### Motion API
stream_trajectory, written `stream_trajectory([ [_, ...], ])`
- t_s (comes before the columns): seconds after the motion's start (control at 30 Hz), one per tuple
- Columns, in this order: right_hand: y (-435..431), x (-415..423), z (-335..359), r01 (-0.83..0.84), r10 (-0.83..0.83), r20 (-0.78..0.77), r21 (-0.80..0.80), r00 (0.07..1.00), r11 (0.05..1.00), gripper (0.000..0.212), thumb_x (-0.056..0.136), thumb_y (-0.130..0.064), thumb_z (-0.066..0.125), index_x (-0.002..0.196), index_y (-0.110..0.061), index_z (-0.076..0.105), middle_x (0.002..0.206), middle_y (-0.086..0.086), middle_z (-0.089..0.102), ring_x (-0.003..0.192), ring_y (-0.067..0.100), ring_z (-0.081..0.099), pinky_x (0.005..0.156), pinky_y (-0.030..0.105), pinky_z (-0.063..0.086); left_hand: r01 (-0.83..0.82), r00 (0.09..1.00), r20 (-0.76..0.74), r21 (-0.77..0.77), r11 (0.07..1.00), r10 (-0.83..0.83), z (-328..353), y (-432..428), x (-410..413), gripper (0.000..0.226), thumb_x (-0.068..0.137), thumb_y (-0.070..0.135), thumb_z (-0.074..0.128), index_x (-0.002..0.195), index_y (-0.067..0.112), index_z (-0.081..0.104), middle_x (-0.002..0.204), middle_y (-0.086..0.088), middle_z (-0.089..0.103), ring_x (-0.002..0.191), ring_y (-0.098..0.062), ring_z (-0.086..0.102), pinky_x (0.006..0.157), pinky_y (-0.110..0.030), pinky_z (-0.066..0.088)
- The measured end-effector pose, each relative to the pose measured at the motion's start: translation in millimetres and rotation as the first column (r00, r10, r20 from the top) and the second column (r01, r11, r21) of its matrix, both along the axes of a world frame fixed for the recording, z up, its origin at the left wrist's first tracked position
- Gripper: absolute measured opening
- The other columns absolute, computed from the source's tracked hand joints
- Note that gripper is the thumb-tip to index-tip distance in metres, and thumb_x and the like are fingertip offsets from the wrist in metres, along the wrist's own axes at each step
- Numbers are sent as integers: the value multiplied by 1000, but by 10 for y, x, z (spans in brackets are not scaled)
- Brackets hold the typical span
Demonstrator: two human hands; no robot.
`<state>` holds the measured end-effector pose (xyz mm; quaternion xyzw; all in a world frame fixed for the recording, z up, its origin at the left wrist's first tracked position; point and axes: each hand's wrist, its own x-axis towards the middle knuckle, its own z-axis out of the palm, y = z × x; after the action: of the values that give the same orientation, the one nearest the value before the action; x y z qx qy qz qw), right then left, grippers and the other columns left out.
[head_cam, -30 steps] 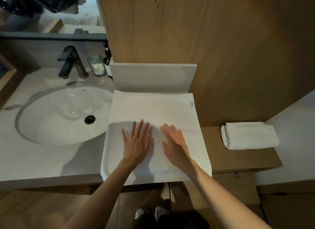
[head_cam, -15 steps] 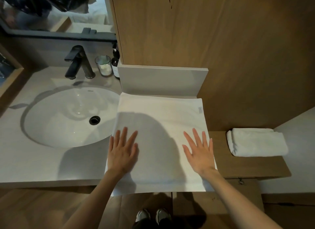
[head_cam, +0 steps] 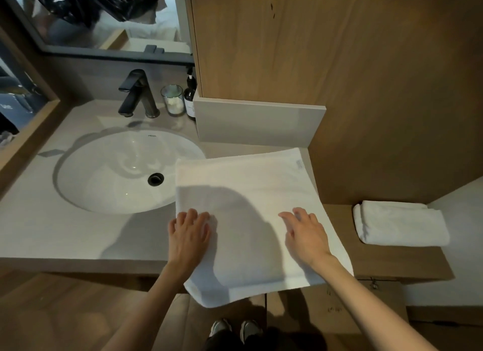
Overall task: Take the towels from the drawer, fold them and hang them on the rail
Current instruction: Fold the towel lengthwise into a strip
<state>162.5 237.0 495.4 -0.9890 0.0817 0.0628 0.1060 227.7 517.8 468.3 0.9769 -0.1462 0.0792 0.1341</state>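
A white towel [head_cam: 251,191] lies spread flat on the counter beside the sink, its near edge hanging over the counter's front. My left hand [head_cam: 189,233] is at the towel's left edge with fingers curled, bunching the cloth under them. My right hand [head_cam: 307,233] rests on the towel near its right edge, fingers bent and pressing down. A second white towel [head_cam: 400,224], folded, lies on the lower wooden shelf to the right. No drawer front or rail shows clearly.
The white sink basin [head_cam: 104,173] with a black tap [head_cam: 137,93] is on the left. A glass jar [head_cam: 172,100] and a dark pump bottle [head_cam: 190,94] stand behind. A grey backsplash block [head_cam: 256,123] and a wooden wall panel [head_cam: 339,63] rise behind the towel.
My hands moved apart from the towel's middle to its left and right sides, and their fingers curled. The towel slid toward me, away from the backsplash, and turned slightly.
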Motion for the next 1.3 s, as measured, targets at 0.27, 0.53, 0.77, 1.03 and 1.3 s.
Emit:
stream_trajectory([
  [0.27,29,440,79,-59,85,-168,157,982,986,50,95,-10,43,139,-33,39,160,-5,20,145,32,18,119,45,18,235,972,-2,-43,971,-236,37,-93,-365,34,87,42,43,89,19,67,105,0,65,88,-16,63,74,-30,55],
  [0.53,163,783,38,-177,236,-226,252,945,951,33,98,-7,36,122,-28,44,160,-10,20,150,26,3,109,43,32,207,963,-141,-165,964,-231,168,-346,-744,39,89,48,35,98,25,65,89,9,63,72,-6,54,64,-14,40],
  [0.77,78,615,26,-229,261,-96,259,961,938,38,99,-14,46,133,-29,51,160,-4,22,149,27,9,120,45,12,127,976,-147,-222,967,-162,235,-415,-663,20,90,38,53,86,24,68,83,9,66,76,-10,61,66,-22,46],
  [1.03,-480,3,22,309,-303,-59,224,951,924,44,94,-31,52,137,-34,41,157,5,21,136,35,17,111,50,23,-236,941,-276,-122,964,196,261,77,316,51,82,23,69,130,17,54,130,-16,50,115,-39,48,91,-46,43],
  [1.3,-627,-96,-10,431,-484,-72,581,872,690,41,88,-24,68,126,-33,54,132,7,53,121,28,49,101,42,44,-297,918,-367,-378,877,153,200,326,495,37,88,8,59,124,19,59,102,-15,54,76,-21,52,84,-36,49],
])
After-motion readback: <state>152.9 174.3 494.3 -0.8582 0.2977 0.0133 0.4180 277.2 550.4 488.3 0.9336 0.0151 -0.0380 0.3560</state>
